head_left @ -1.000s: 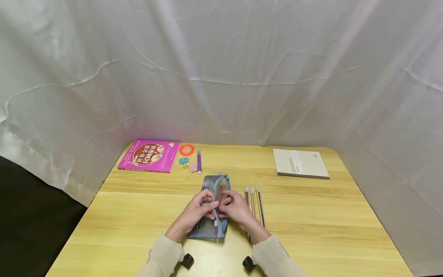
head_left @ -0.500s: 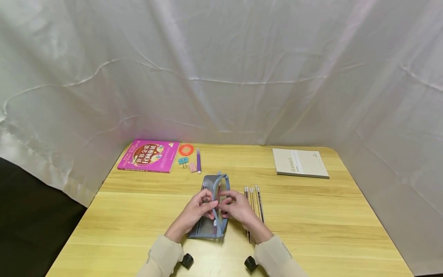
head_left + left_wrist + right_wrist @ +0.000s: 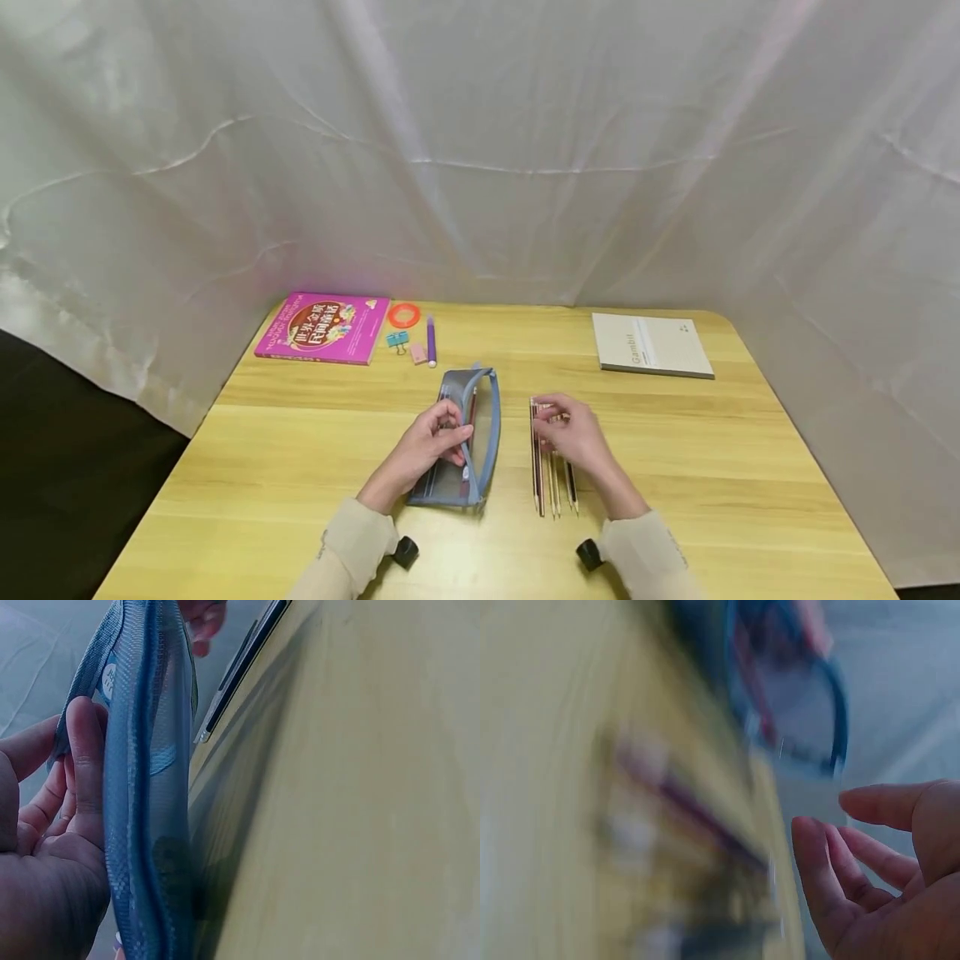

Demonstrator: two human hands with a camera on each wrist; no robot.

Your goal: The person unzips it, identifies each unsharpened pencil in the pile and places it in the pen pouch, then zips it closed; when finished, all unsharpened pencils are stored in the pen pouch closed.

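A grey-blue mesh pencil case [image 3: 486, 433] lies unzipped on the wooden table [image 3: 712, 467], with a red pencil [image 3: 472, 407] inside it. My left hand [image 3: 433, 439] pinches the case's left edge and holds the mouth apart; in the left wrist view its thumb [image 3: 84, 772] presses the mesh [image 3: 142, 787]. To the right of the case lies a row of several pencils [image 3: 539, 477]. My right hand [image 3: 576, 435] hovers over them with loosely bent fingers [image 3: 832, 870] and holds nothing. The right wrist view is blurred; the case [image 3: 799, 712] shows in it beyond the pencils [image 3: 682, 802].
At the back left lie a pink book [image 3: 324, 327], an orange tape ring [image 3: 403, 315], a blue binder clip [image 3: 397, 339], a pink eraser [image 3: 418, 355] and a purple pen [image 3: 431, 340]. A beige notebook [image 3: 651, 344] sits back right. White cloth surrounds the table.
My right hand has left the pencil case's mouth and moved right over the row of pencils. The left hand keeps its hold on the case.
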